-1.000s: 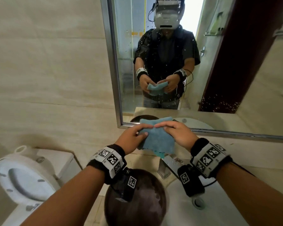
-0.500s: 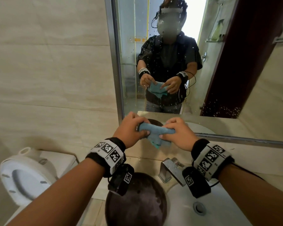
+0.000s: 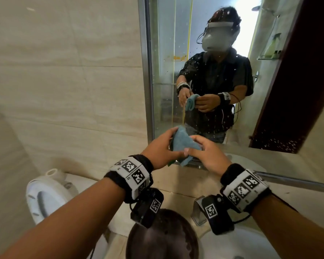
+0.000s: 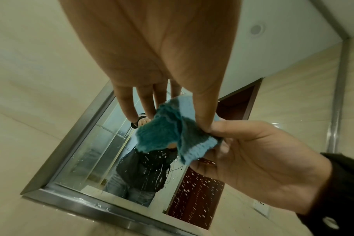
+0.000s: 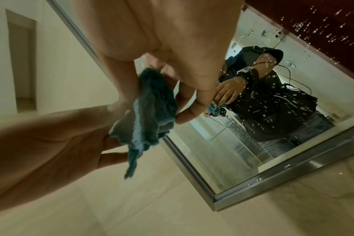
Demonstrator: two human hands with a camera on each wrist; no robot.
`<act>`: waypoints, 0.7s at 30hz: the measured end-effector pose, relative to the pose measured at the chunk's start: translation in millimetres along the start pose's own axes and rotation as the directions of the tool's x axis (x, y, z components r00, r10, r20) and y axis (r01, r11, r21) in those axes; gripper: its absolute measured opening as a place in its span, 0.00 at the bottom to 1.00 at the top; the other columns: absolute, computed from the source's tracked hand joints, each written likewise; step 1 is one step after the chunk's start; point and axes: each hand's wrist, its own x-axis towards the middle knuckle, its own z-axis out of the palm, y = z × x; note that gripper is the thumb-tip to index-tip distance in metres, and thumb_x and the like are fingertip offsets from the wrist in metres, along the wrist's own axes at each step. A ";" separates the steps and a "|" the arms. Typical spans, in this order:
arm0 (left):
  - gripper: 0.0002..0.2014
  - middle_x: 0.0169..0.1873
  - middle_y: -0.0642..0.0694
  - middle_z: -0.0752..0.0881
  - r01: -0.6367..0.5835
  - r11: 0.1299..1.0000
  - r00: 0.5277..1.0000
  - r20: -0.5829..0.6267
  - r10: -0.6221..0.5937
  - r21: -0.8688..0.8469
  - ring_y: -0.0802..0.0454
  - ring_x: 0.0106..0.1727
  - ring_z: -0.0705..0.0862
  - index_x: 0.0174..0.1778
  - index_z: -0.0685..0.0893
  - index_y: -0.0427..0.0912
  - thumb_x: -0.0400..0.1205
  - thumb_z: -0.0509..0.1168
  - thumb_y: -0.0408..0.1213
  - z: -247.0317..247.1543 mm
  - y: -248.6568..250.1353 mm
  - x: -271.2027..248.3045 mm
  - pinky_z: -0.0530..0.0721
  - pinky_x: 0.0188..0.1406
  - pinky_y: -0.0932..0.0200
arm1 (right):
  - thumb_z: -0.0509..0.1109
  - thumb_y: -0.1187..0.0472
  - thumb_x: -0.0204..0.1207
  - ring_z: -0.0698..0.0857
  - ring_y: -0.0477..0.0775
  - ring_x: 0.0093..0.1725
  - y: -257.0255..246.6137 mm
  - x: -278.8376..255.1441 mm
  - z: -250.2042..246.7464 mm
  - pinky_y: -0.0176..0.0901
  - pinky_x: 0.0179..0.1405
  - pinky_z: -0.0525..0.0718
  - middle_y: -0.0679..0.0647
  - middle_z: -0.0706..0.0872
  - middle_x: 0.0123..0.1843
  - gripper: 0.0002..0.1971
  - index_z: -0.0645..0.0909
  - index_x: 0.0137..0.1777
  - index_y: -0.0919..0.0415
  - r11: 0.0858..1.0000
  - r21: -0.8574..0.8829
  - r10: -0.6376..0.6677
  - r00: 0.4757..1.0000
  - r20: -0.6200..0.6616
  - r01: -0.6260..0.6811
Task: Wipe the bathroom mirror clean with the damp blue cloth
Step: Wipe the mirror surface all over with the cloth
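Cloth [image 3: 183, 144] sits bunched between my hands, left hand [image 3: 161, 150] and right hand [image 3: 208, 156] both pinching it just short of the droplet-spotted mirror [image 3: 223, 75]; I judge so loose a wad risks slipping or smearing once pressed to glass

Both hands hold a bunched blue cloth [image 3: 182, 144] before a droplet-spotted mirror [image 3: 223, 71]: the left hand [image 3: 162, 149] grips its left side, the right hand [image 3: 208, 155] pinches its right. A toilet [image 3: 51, 193] sits lower left, a tap [image 3: 197, 212] and basin [image 3: 241, 243] below.
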 end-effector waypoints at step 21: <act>0.25 0.61 0.50 0.81 -0.355 0.919 0.934 0.040 0.354 0.173 0.57 0.58 0.81 0.69 0.73 0.48 0.77 0.72 0.40 -94.7 33.7 69.0 0.79 0.56 0.66 | 0.80 0.57 0.65 0.83 0.47 0.53 -92.4 53.3 -22.6 0.46 0.54 0.84 0.47 0.84 0.53 0.20 0.80 0.54 0.44 0.869 -0.461 -0.320 0.914 -0.249 0.178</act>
